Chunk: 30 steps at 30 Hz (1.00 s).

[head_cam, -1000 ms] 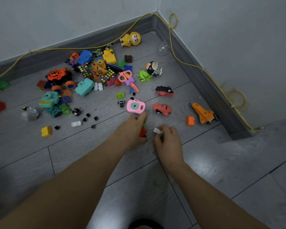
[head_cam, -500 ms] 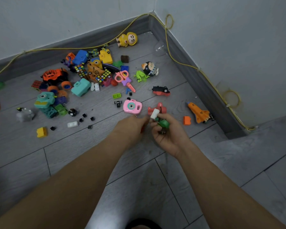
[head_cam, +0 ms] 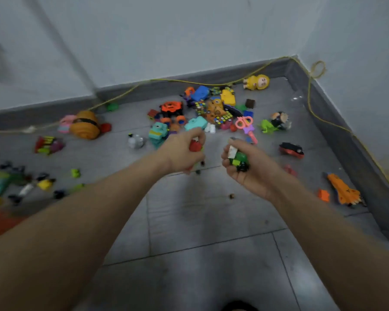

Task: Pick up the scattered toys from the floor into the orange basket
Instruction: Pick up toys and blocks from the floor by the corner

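Both hands (head_cam: 211,156) now lifted above grey tiled floor (head_cam: 211,221), toys (head_cam: 211,108) cornered

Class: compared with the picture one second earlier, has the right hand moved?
Yes. The right hand, then down on the floor, is now raised off it, palm up, holding small green and white toy pieces.

left hand (head_cam: 184,151) gripping red toy (head_cam: 195,145), right hand (head_cam: 247,162) cupping green pieces (head_cam: 239,158)
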Each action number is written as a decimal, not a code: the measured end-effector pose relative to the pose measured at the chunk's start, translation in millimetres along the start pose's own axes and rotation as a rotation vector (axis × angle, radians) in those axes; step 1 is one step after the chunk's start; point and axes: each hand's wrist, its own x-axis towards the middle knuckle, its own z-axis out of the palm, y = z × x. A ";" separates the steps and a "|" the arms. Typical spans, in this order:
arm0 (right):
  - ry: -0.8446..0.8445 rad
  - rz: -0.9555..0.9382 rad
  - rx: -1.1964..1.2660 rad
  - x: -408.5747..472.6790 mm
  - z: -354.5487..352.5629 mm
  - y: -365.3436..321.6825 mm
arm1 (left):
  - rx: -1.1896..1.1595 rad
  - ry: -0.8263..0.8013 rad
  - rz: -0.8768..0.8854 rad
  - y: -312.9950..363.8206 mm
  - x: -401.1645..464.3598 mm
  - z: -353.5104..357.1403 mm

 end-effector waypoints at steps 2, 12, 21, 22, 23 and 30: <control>-0.084 -0.006 -0.127 12.3 57.1 3.3 | -0.016 0.126 -0.018 -12.5 -23.1 -57.3; -0.454 -0.218 -0.606 -24.6 405.8 73.6 | -0.123 0.324 -0.452 -111.9 -246.3 -304.4; -0.654 -0.451 -1.534 -25.7 417.9 169.5 | -0.068 -0.340 -1.046 -180.5 -338.7 -260.4; -0.643 -0.430 -1.509 -18.4 408.2 168.6 | 0.005 -0.375 -1.037 -179.0 -332.6 -258.6; -0.618 -0.424 -1.488 -12.9 400.3 164.9 | 0.082 -0.390 -1.014 -175.6 -326.1 -259.7; -0.312 -0.424 -1.304 24.2 302.8 82.2 | 0.344 -0.152 -0.581 -124.5 -228.9 -249.6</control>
